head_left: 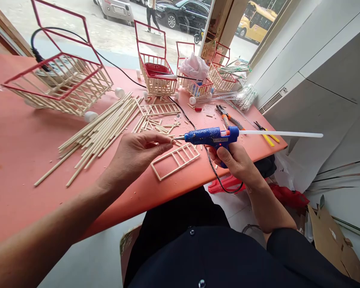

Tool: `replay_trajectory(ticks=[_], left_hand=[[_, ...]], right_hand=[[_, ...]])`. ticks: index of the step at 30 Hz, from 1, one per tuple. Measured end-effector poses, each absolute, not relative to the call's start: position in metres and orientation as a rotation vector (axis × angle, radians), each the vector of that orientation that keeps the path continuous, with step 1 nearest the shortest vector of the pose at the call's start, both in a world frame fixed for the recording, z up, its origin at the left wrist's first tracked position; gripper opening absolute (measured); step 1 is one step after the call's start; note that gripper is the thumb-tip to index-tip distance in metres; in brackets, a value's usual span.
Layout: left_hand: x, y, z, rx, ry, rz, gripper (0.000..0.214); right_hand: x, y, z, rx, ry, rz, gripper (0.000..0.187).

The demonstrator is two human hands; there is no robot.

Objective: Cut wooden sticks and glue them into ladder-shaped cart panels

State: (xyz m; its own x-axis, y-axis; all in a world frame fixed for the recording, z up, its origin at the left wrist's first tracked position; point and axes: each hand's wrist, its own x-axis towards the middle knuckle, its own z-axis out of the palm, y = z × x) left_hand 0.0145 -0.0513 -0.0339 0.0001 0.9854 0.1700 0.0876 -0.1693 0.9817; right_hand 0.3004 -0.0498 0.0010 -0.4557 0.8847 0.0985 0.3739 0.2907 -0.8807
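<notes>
My right hand (232,158) is wrapped round the grip of a blue hot glue gun (211,137), its small light glowing and a white glue stick (283,133) jutting from the back. Thumb and fingertips of my left hand (138,154) pinch a short wooden stick piece (173,141), mostly hidden, right at the gun's nozzle; whether they touch I cannot tell. Below the nozzle a small ladder-like wooden frame (175,161) lies on the table, with rungs towards its right part. A second such frame (160,109) lies farther back among short cut sticks (159,126).
Long wooden sticks (102,138) are piled on the pink table (15,156). Wooden carts with red rims, one large cart (69,86) and several smaller ones, stand along the window. Pliers (226,117) and yellow-handled cutters (267,134) lie at right. The gun's black cord (211,164) hangs over the front edge.
</notes>
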Motion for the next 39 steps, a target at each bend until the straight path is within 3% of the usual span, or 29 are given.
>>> replay_trajectory(ticks=[11,28,39], left_hand=[[0.0140,-0.0528,-0.0353,1.415,1.200,1.295,0.030],[0.0146,-0.0538,-0.0320,1.413,1.191,1.296,0.018],[0.0146,-0.0553,-0.0290,1.374,1.269,1.272,0.034]], right_hand=[[0.2930,-0.0479,0.0060,-1.092,-2.005,1.108,0.062],[0.2949,-0.0483,0.0045,-1.182,-1.985,1.081,0.066],[0.2959,-0.0500,0.0057,-1.200,-1.997,1.072,0.065]])
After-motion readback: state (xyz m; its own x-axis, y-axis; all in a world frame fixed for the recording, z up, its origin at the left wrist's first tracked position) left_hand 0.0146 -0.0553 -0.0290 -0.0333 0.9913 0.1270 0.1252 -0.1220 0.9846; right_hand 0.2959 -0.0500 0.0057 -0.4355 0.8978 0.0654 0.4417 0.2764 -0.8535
